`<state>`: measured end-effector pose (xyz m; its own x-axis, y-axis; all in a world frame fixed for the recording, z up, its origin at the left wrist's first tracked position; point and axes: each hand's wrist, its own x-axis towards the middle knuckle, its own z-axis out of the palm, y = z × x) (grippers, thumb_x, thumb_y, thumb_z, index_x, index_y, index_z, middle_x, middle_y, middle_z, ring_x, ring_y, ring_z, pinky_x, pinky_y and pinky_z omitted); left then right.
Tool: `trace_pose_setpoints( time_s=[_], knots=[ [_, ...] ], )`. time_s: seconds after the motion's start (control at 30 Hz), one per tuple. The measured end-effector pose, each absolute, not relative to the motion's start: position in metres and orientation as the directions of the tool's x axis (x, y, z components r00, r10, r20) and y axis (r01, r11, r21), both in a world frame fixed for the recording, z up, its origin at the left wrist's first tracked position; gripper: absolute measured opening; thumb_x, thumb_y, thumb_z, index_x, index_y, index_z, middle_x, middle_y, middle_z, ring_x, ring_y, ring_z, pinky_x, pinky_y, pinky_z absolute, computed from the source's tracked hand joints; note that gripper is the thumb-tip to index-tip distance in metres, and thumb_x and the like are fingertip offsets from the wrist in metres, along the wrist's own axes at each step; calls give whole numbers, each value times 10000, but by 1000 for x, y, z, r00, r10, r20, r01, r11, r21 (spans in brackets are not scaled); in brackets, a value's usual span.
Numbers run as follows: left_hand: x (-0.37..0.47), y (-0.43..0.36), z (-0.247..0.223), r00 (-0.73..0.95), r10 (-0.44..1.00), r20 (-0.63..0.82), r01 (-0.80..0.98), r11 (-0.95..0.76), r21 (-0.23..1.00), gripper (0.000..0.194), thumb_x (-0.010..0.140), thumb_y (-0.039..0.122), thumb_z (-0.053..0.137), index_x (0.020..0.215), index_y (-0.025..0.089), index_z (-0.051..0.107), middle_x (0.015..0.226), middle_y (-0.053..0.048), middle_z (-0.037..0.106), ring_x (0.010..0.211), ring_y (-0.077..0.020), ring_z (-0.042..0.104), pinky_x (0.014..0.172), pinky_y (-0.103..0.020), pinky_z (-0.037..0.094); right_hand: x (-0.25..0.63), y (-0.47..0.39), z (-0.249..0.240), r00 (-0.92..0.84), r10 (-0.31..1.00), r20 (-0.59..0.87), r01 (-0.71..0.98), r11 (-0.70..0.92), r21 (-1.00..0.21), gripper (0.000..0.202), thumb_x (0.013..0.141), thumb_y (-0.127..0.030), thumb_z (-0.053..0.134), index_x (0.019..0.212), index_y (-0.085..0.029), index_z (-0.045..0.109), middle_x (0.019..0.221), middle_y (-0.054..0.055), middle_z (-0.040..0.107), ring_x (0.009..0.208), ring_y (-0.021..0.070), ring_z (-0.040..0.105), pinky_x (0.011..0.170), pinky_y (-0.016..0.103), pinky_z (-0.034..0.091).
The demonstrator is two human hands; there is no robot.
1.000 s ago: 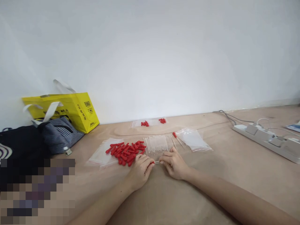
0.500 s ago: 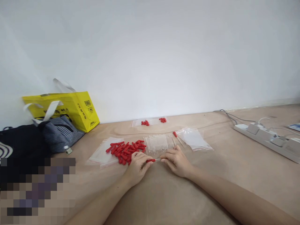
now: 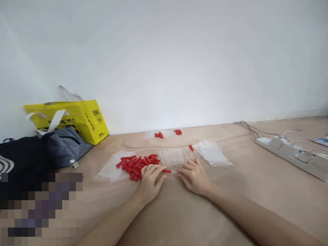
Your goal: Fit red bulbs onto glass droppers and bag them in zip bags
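A dropper with a red rubber bulb point(image 3: 167, 171) and a thin clear tube point(image 3: 174, 172) lies crosswise between my hands. My right hand point(image 3: 194, 176) pinches the tube's right end between thumb and fingers. My left hand point(image 3: 150, 180) is open beside the bulb, its thumb and index finger apart, the fingertips close to it. A heap of red rubber bulbs point(image 3: 135, 164) lies just beyond my left hand, partly on clear zip bags point(image 3: 109, 169). Beyond my right hand is a row of clear tubes point(image 3: 173, 156).
Another red-bulbed dropper point(image 3: 191, 148) rests by a stack of clear bags point(image 3: 214, 153). Farther back, near the wall, a filled bag point(image 3: 169, 133) shows red bulbs. At left stand a yellow bag point(image 3: 96, 126) and a striped pouch point(image 3: 65, 145); a power strip point(image 3: 289, 152) with cables is at right.
My left thumb and fingers have parted from their pinch on the red bulb. The dropper has shifted slightly away and to the right, still in my right hand.
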<state>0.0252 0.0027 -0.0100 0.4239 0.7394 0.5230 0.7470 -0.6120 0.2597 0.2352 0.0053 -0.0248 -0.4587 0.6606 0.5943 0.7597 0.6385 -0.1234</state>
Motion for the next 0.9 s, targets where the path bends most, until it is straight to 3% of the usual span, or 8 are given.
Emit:
trace_pose_setpoints(
  time_s=[0.13, 0.23, 0.33, 0.5, 0.67, 0.8, 0.9],
  knots=[
    [24, 5, -13, 318, 751, 578, 821, -523, 228, 264, 764, 274, 503, 1024, 249, 541, 988, -50, 590, 964, -240, 476, 832, -404, 285, 249, 24, -23, -145, 748, 648, 908, 360, -212, 186, 800, -247, 467, 724, -206, 632, 713, 48, 630, 756, 186, 495, 643, 315, 220],
    [23, 7, -16, 285, 748, 599, 854, -482, 195, 240, 744, 250, 520, 981, 254, 555, 977, -46, 583, 959, -251, 470, 825, -415, 276, 260, 41, -20, 59, 815, 576, 955, 121, -269, 223, 798, -292, 457, 705, -208, 642, 658, 57, 640, 718, 208, 513, 632, 322, 221],
    [22, 10, -18, 256, 746, 615, 882, -440, 167, 200, 730, 247, 533, 927, 241, 564, 970, -55, 578, 945, -261, 468, 815, -428, 270, 264, 51, -17, 157, 862, 481, 956, -10, -294, 260, 805, -341, 438, 721, -205, 643, 632, 68, 640, 724, 229, 532, 651, 343, 229],
    [18, 11, -15, 159, 773, 614, 939, -309, 147, 152, 703, 255, 555, 845, 201, 546, 929, -71, 579, 899, -267, 463, 781, -426, 286, 264, 57, -17, 207, 902, 378, 952, -96, -292, 342, 830, -413, 382, 793, -193, 640, 666, 96, 641, 784, 250, 546, 693, 369, 230],
    [15, 14, -12, 102, 792, 601, 967, -222, 127, 149, 756, 284, 519, 874, 208, 570, 935, -65, 580, 926, -260, 456, 771, -407, 287, 265, 57, -20, 212, 934, 287, 956, -137, -260, 285, 819, -352, 392, 822, -201, 634, 760, 79, 647, 848, 240, 534, 728, 370, 219],
    [11, 25, -4, 219, 784, 581, 953, -299, 46, 198, 819, 230, 445, 937, 256, 601, 990, -51, 584, 931, -233, 468, 790, -402, 277, 262, 56, -15, 194, 937, 289, 964, -128, -233, 292, 817, -339, 375, 826, -201, 632, 896, 81, 633, 896, 233, 514, 742, 367, 217],
    [10, 37, 5, 353, 789, 503, 921, -389, -35, 236, 825, 188, 431, 963, 273, 603, 1009, -48, 588, 938, -225, 474, 789, -397, 282, 257, 59, -8, 196, 960, 202, 966, -154, -208, 278, 799, -317, 387, 804, -202, 639, 867, 87, 635, 892, 237, 518, 751, 372, 221]
  ],
)
